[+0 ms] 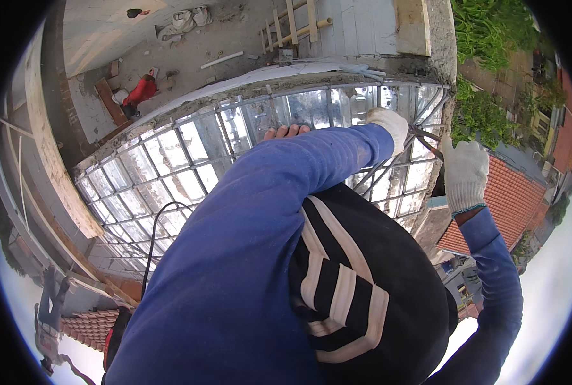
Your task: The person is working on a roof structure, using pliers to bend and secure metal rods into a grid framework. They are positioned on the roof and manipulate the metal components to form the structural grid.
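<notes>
My left hand [388,126], in a white knit glove, is closed low at the grid of steel reinforcing bars [330,106]; what its fingers hold is hidden. Just to its right, a pair of pincers [432,149] with reddish-brown handles points its head toward the left glove and the bars. The handles lead to my right hand [467,172], also gloved in white and wrapped round them. Under the bars lie shiny ribbed metal sheets [231,128]. Bare toes [286,132] show on the sheets beyond my left sleeve.
A concrete edge [235,87] borders the grid; a lower floor beyond holds a person in red [142,91], a white pipe [222,59] and a wooden ladder [295,29]. Planks [55,147] and another person [50,317] are left. Tiled roofs [491,202] lie far below right. A black cable [151,244] curves over the bars.
</notes>
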Action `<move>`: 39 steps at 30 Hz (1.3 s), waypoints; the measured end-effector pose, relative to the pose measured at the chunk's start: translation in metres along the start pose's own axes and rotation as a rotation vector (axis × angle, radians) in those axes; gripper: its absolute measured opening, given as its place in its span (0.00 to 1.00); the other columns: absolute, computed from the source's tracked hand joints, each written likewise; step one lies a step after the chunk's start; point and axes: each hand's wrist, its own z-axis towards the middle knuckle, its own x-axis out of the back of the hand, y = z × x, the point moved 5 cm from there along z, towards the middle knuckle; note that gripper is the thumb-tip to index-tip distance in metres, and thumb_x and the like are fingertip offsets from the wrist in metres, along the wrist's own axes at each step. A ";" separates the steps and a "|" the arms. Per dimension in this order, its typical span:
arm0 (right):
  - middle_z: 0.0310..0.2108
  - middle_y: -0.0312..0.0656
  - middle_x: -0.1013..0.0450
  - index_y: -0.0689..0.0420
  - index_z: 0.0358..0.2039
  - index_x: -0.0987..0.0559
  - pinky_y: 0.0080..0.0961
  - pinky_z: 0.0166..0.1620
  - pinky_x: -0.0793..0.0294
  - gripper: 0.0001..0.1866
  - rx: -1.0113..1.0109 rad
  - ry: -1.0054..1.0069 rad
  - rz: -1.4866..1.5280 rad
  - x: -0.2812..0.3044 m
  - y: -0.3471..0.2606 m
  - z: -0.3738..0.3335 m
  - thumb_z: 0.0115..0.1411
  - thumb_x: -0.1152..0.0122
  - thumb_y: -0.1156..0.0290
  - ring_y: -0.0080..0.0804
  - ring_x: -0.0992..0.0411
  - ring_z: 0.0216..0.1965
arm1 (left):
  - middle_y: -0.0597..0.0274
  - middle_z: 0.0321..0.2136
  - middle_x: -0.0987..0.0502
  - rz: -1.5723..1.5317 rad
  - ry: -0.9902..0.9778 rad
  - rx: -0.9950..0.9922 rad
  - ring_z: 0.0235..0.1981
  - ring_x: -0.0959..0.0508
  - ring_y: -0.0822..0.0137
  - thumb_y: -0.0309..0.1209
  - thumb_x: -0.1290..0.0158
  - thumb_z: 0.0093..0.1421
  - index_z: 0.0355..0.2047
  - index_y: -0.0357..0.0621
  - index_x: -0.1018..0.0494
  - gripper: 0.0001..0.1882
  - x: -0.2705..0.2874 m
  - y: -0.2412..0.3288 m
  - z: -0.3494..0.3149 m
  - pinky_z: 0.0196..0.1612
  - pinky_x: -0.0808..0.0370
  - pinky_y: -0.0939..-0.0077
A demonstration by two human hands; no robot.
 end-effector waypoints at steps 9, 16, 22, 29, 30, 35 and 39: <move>0.45 0.45 0.23 0.45 0.63 0.21 0.58 0.50 0.17 0.19 -0.054 0.072 -0.023 0.008 0.010 -0.006 0.74 0.39 0.70 0.43 0.16 0.37 | 0.40 0.42 0.10 0.018 -0.071 0.012 0.47 0.09 0.41 0.46 0.33 0.62 0.48 0.33 0.12 0.26 0.013 0.003 -0.006 0.51 0.14 0.44; 0.43 0.42 0.25 0.42 0.59 0.22 0.53 0.43 0.25 0.18 -0.113 -0.092 0.050 0.000 0.008 -0.013 0.71 0.34 0.67 0.39 0.17 0.35 | 0.40 0.42 0.10 0.034 -0.066 0.034 0.47 0.09 0.41 0.44 0.34 0.62 0.48 0.34 0.12 0.25 0.008 0.000 -0.002 0.50 0.13 0.45; 0.36 0.39 0.23 0.45 0.53 0.20 0.51 0.37 0.26 0.11 -0.160 -0.019 0.065 -0.009 0.002 -0.015 0.71 0.35 0.66 0.39 0.18 0.31 | 0.38 0.41 0.10 0.023 -0.052 0.003 0.46 0.09 0.39 0.45 0.34 0.62 0.47 0.33 0.12 0.25 0.007 -0.001 -0.002 0.49 0.13 0.45; 0.31 0.38 0.21 0.49 0.45 0.18 0.47 0.39 0.22 0.06 -0.051 0.056 -0.006 0.003 0.005 -0.005 0.70 0.35 0.67 0.39 0.18 0.34 | 0.36 0.40 0.11 0.009 -0.037 -0.006 0.45 0.09 0.38 0.45 0.34 0.62 0.47 0.32 0.12 0.25 0.012 0.000 -0.006 0.49 0.13 0.45; 0.31 0.38 0.21 0.49 0.45 0.18 0.45 0.39 0.21 0.05 -0.039 0.056 -0.021 0.004 0.005 -0.004 0.69 0.35 0.68 0.39 0.18 0.34 | 0.36 0.40 0.11 0.008 -0.037 -0.004 0.45 0.09 0.38 0.45 0.34 0.62 0.47 0.32 0.12 0.25 0.011 -0.001 -0.006 0.49 0.13 0.45; 0.32 0.40 0.20 0.49 0.45 0.18 0.42 0.40 0.18 0.06 -0.060 -0.037 0.082 -0.001 0.010 0.000 0.70 0.35 0.67 0.43 0.16 0.36 | 0.36 0.39 0.11 0.022 -0.040 0.012 0.44 0.09 0.38 0.44 0.35 0.61 0.46 0.31 0.12 0.25 0.015 0.003 -0.008 0.48 0.13 0.44; 0.35 0.44 0.18 0.53 0.49 0.18 0.47 0.40 0.15 0.09 -0.052 -0.188 0.207 -0.014 0.012 -0.003 0.71 0.36 0.67 0.48 0.14 0.40 | 0.36 0.39 0.11 0.005 -0.031 -0.002 0.43 0.09 0.38 0.43 0.34 0.61 0.46 0.32 0.12 0.24 0.012 0.002 -0.006 0.47 0.13 0.43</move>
